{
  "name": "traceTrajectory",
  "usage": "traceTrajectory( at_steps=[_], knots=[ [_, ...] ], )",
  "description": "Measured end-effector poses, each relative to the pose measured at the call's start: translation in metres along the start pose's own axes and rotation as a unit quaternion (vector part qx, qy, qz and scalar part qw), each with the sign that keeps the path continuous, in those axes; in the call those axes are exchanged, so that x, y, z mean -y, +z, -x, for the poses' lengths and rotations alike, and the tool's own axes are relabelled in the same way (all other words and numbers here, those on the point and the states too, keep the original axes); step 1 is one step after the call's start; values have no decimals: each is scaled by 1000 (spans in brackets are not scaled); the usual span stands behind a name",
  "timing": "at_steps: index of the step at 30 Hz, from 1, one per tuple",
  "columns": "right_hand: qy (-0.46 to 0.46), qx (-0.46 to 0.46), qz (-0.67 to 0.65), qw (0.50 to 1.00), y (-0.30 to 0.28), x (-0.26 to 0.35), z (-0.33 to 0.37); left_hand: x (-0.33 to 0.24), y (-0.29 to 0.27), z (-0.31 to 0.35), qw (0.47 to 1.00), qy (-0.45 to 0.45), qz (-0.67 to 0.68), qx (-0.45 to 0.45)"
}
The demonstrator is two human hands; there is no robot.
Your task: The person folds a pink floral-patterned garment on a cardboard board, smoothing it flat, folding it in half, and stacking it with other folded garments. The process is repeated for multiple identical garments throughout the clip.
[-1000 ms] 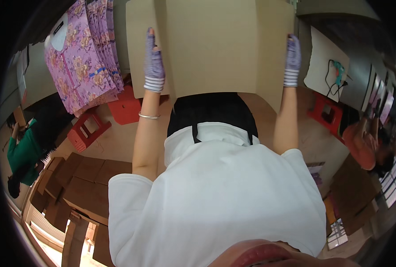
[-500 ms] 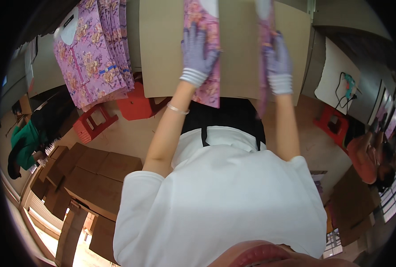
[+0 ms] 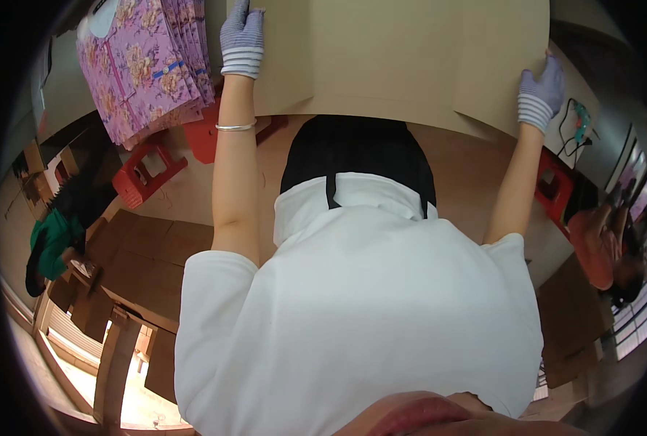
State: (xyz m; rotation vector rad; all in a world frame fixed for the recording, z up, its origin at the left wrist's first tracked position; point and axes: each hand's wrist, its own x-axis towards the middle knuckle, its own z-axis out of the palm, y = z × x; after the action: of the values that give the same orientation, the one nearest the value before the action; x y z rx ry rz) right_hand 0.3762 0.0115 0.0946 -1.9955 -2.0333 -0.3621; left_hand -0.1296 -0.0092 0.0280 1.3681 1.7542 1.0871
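Observation:
A large beige board (image 3: 382, 58) lies at the top of the view, with slanting fold lines toward its left and right sides. My left hand (image 3: 242, 45), in a lavender knit glove with a white-striped cuff, is closed on the left side of the board, its fingertips partly cut off by the upper edge. At the right edge, my right hand (image 3: 541, 93) in a matching glove grips the board, thumb on the near face and fingers mostly hidden. Left of the board rests a stack of folded purple floral garments (image 3: 138, 65).
Red plastic stools (image 3: 147, 173) stand below the table on the left, another (image 3: 552, 185) on the right. A teal tool (image 3: 579, 120) with a black cord lies at right. Cardboard boxes (image 3: 145, 247) fill the lower left. A person in green (image 3: 51, 247) and another in orange (image 3: 596, 243) are nearby.
My hands have spread apart to the board's two sides. The floral garment pieces they held are out of view. The board now shows fold lines and reaches farther right.

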Motion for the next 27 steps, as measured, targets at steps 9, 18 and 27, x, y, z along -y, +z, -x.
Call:
traceTrajectory(
  at_steps=[9, 18, 27],
  knots=[
    [73, 373, -588, 714, 41, 145, 109, -72, 76, 16, 946, 322, 28, 3],
    [127, 353, -427, 823, 61, 162, 96, -41, 131, 68, 897, 280, -324, 112],
    [115, 322, -360, 868, 85, 162, 101, -22, 113, 107, 872, 293, -340, 194]
  ],
)
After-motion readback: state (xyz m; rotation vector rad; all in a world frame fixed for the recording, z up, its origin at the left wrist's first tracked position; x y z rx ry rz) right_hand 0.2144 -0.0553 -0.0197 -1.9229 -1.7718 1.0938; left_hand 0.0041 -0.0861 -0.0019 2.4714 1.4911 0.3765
